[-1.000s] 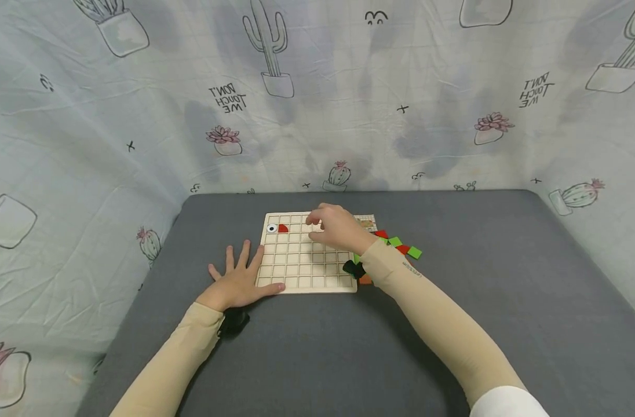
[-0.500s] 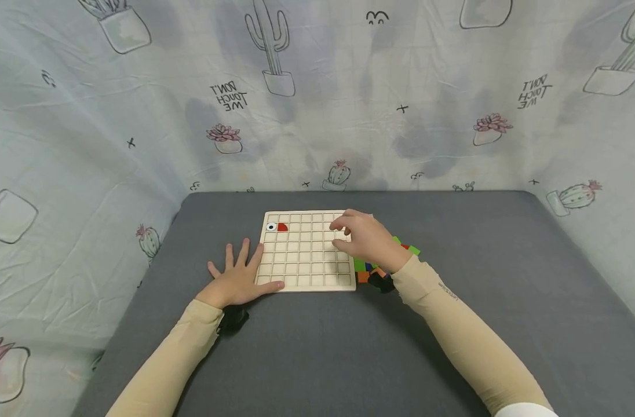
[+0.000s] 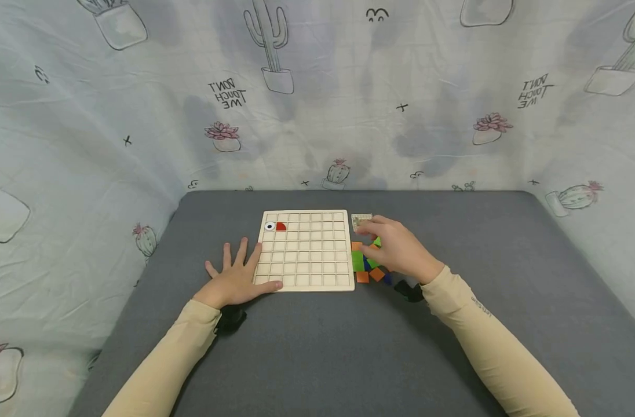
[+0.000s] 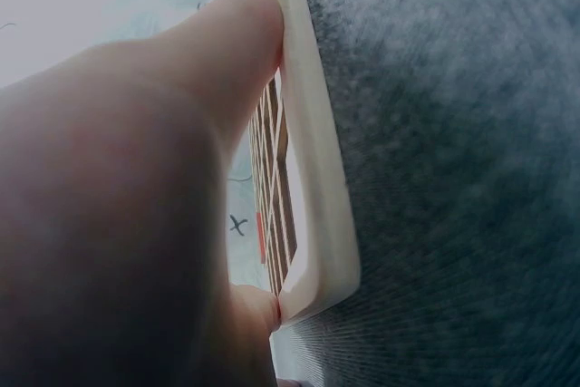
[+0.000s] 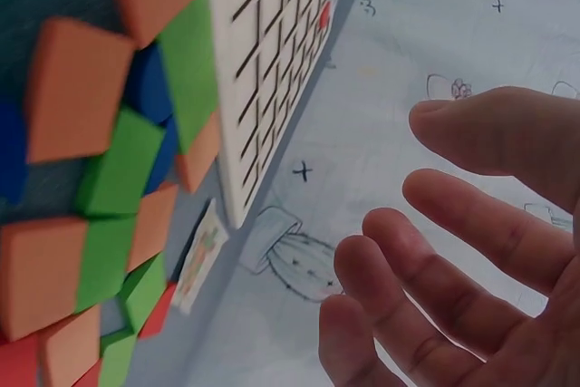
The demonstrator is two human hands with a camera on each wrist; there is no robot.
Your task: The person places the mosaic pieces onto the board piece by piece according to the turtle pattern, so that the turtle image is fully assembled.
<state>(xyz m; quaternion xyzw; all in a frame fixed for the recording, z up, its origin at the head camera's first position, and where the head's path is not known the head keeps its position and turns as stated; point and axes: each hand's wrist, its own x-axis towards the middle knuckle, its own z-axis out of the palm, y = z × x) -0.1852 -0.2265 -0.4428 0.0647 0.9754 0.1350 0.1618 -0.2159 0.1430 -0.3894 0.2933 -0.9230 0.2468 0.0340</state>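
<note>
A pale wooden grid board [image 3: 307, 255] lies on the grey table. Near its upper left corner sit a white eye tile [image 3: 269, 226] and, beside it, a red rounded tile [image 3: 281, 226]. My left hand [image 3: 234, 284] rests with fingers spread at the board's left side, the thumb on its front edge. In the left wrist view the thumb [image 4: 245, 33] touches the rim. My right hand [image 3: 401, 249] hovers over the pile of coloured tiles [image 3: 358, 262] right of the board. In the right wrist view its fingers [image 5: 444, 269] are loosely bent, with nothing between them.
A small printed card [image 3: 360, 221] lies by the board's upper right corner, partly behind the right hand. Orange, green, blue and red tiles [image 5: 77, 88] lie loose against the board's right edge. A cactus-print cloth [image 3: 317, 116] hangs behind the table.
My right hand has moved right, from above the board to over the tile pile, uncovering the board's right side and the card. The left hand has stayed on the board.
</note>
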